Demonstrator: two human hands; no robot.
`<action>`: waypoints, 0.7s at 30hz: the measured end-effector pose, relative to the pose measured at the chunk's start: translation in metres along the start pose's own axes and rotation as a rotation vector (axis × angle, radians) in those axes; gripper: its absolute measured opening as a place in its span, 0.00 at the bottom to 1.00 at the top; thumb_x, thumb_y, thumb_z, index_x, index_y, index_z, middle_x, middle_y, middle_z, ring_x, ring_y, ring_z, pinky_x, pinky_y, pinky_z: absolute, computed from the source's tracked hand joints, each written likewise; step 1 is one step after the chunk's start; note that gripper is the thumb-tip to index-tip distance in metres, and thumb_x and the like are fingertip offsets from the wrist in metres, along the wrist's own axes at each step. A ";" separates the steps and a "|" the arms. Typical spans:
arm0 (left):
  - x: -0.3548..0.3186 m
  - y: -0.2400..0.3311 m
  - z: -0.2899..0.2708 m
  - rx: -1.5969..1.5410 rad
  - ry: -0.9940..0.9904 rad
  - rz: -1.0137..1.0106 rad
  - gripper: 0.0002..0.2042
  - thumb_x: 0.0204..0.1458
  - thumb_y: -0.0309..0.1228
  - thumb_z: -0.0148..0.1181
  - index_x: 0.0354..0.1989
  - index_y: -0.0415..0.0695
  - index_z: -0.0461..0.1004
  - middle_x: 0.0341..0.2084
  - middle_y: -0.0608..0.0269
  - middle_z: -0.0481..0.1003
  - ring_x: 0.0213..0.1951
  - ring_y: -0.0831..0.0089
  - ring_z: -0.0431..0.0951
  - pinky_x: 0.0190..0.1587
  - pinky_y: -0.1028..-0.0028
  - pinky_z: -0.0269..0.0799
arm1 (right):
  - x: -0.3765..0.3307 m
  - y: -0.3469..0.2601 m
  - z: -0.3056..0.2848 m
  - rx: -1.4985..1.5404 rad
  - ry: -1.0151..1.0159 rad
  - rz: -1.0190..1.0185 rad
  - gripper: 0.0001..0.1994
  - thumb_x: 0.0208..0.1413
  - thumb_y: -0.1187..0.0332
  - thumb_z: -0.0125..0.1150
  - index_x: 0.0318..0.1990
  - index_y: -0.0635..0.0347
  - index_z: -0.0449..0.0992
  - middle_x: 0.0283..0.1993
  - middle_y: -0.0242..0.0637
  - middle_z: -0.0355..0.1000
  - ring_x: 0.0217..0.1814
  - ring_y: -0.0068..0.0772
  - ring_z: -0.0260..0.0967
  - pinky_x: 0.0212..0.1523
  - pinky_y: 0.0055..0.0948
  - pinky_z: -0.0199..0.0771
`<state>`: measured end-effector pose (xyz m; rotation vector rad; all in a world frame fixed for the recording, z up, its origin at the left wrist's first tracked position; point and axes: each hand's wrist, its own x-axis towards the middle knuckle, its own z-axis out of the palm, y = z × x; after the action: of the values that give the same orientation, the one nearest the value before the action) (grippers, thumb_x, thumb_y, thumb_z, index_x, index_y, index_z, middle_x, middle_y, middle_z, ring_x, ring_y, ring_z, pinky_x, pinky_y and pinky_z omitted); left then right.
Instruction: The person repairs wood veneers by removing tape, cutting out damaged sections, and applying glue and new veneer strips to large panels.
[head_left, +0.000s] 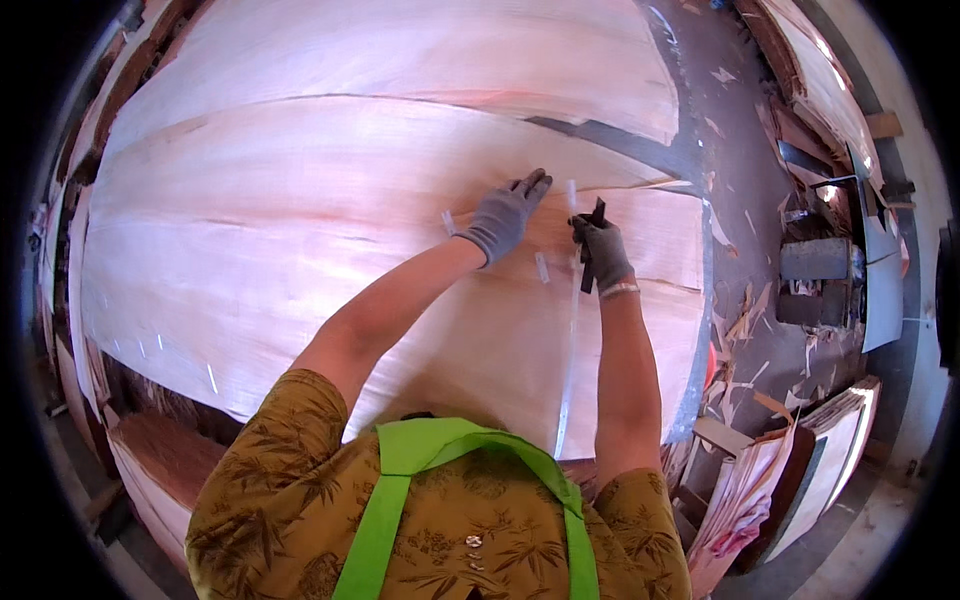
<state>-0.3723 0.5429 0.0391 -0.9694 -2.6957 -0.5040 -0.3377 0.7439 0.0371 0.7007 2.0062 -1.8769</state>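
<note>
My left hand point(504, 217), in a grey knit glove, lies with fingers stretched out on a large pale wood veneer sheet point(280, 240). Just to its right, my gloved right hand point(603, 252) is closed around a narrow black tool point(587, 277), whose ends stick out above and below the fist; its exact kind is hidden. A long whitish tape strip point(567, 380) runs from beside that hand down toward my body. Short tape pieces stick to the veneer: one piece point(572, 194) between my hands, another piece point(542, 267) below, and a third piece point(448, 222) left of my left wrist.
A split in the veneer shows a dark gap point(610, 140) beyond my hands. Veneer scraps point(745, 320) litter the floor at right, near a grey block-like object point(815, 260). Stacked boards point(825, 470) lean at lower right; more veneer stacks point(160, 450) line the left.
</note>
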 end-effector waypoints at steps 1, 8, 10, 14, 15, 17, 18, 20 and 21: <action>0.012 0.006 0.003 0.075 -0.057 0.071 0.23 0.48 0.25 0.46 0.56 0.47 0.63 0.56 0.56 0.64 0.50 0.61 0.69 0.45 0.64 0.69 | 0.014 -0.003 -0.004 -0.053 0.037 0.058 0.08 0.52 0.63 0.59 0.28 0.58 0.74 0.17 0.27 0.64 0.11 0.21 0.55 0.12 0.23 0.53; 0.023 0.011 0.036 0.287 -0.231 0.210 0.22 0.48 0.29 0.48 0.55 0.54 0.66 0.57 0.60 0.64 0.52 0.65 0.68 0.41 0.65 0.69 | 0.002 0.039 0.003 0.314 -0.013 0.020 0.04 0.50 0.66 0.60 0.29 0.54 0.75 0.16 0.28 0.65 0.13 0.21 0.59 0.13 0.25 0.55; 0.016 0.001 0.041 0.319 -0.143 0.223 0.19 0.49 0.30 0.48 0.52 0.54 0.67 0.57 0.63 0.64 0.51 0.68 0.68 0.39 0.63 0.68 | -0.027 0.045 0.010 -0.004 -0.054 0.024 0.07 0.53 0.67 0.56 0.32 0.60 0.75 0.18 0.31 0.68 0.15 0.20 0.61 0.14 0.23 0.57; 0.039 0.028 0.033 0.310 -0.364 0.164 0.22 0.48 0.26 0.47 0.55 0.53 0.66 0.58 0.61 0.63 0.52 0.64 0.68 0.43 0.63 0.70 | -0.061 0.060 -0.061 0.254 0.128 0.050 0.07 0.52 0.66 0.58 0.28 0.59 0.72 0.19 0.28 0.65 0.14 0.19 0.57 0.12 0.21 0.56; 0.040 0.035 0.037 0.238 -0.272 0.219 0.22 0.48 0.26 0.47 0.55 0.52 0.66 0.58 0.62 0.63 0.52 0.64 0.69 0.44 0.62 0.70 | -0.066 0.060 -0.082 0.248 0.179 0.041 0.07 0.52 0.66 0.58 0.29 0.59 0.72 0.19 0.28 0.65 0.13 0.19 0.56 0.12 0.21 0.56; 0.043 0.057 0.059 0.094 -0.085 0.330 0.22 0.49 0.25 0.46 0.56 0.51 0.65 0.58 0.62 0.63 0.50 0.63 0.70 0.44 0.61 0.71 | -0.067 0.064 -0.123 0.245 0.292 0.016 0.06 0.52 0.67 0.58 0.27 0.58 0.72 0.18 0.27 0.64 0.13 0.19 0.55 0.12 0.22 0.54; 0.047 0.079 0.069 0.022 -0.144 0.314 0.21 0.49 0.24 0.46 0.54 0.50 0.66 0.57 0.62 0.63 0.50 0.63 0.70 0.44 0.62 0.71 | -0.064 0.071 -0.139 0.248 0.359 0.002 0.06 0.52 0.68 0.57 0.26 0.57 0.71 0.17 0.27 0.63 0.13 0.19 0.55 0.12 0.22 0.51; 0.055 0.126 0.081 -0.058 -0.216 0.308 0.20 0.49 0.24 0.46 0.53 0.50 0.67 0.56 0.62 0.64 0.48 0.64 0.71 0.43 0.64 0.72 | -0.063 0.067 -0.154 0.198 0.409 0.106 0.07 0.50 0.67 0.60 0.24 0.57 0.72 0.18 0.29 0.65 0.14 0.21 0.57 0.13 0.23 0.55; 0.060 0.149 0.081 -0.065 -0.229 0.328 0.20 0.49 0.24 0.46 0.53 0.50 0.68 0.56 0.62 0.65 0.47 0.64 0.72 0.42 0.64 0.73 | -0.060 0.071 -0.160 0.192 0.430 0.139 0.07 0.49 0.67 0.60 0.24 0.57 0.72 0.18 0.29 0.65 0.14 0.21 0.58 0.13 0.24 0.56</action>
<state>-0.3286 0.7169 0.0202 -1.5373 -2.6427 -0.4376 -0.2316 0.8957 0.0250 1.3602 1.9584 -1.9802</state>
